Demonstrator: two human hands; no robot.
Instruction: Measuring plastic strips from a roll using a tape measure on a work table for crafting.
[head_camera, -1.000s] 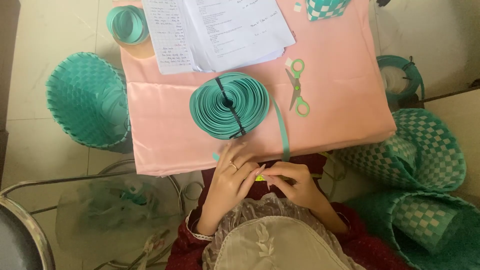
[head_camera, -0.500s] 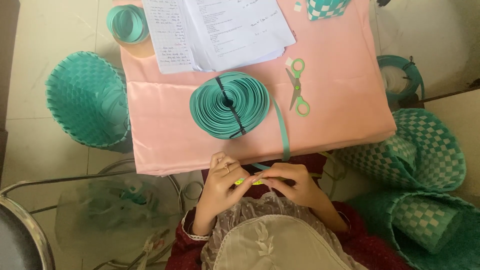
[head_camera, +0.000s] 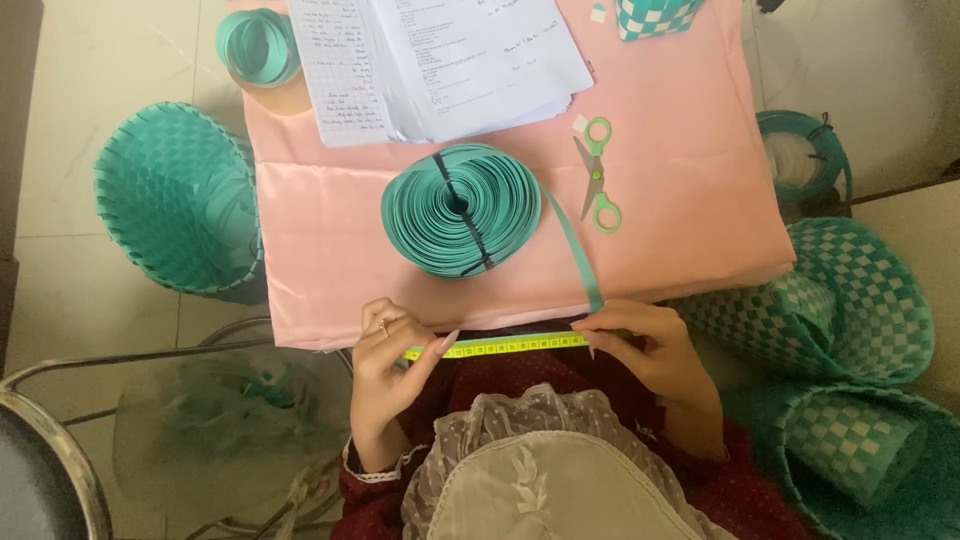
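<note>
A yellow measuring tape (head_camera: 500, 346) is stretched level between my hands at the near edge of the pink-covered table (head_camera: 680, 200). My left hand (head_camera: 390, 370) pinches its left end. My right hand (head_camera: 650, 345) pinches its right end together with the free end of a teal strap (head_camera: 575, 250). That strap runs back to a large teal coil (head_camera: 460, 210) lying flat on the table.
Green-handled scissors (head_camera: 597, 175) lie right of the coil. Open papers (head_camera: 450, 60) and a small teal roll (head_camera: 258, 45) sit at the far side. Woven teal baskets stand on the floor, left (head_camera: 175, 200) and right (head_camera: 860, 300). A metal chair frame (head_camera: 60, 400) is lower left.
My hands were close together over my lap; they have drawn apart, pulling the yellow tape out to a longer span along the table edge.
</note>
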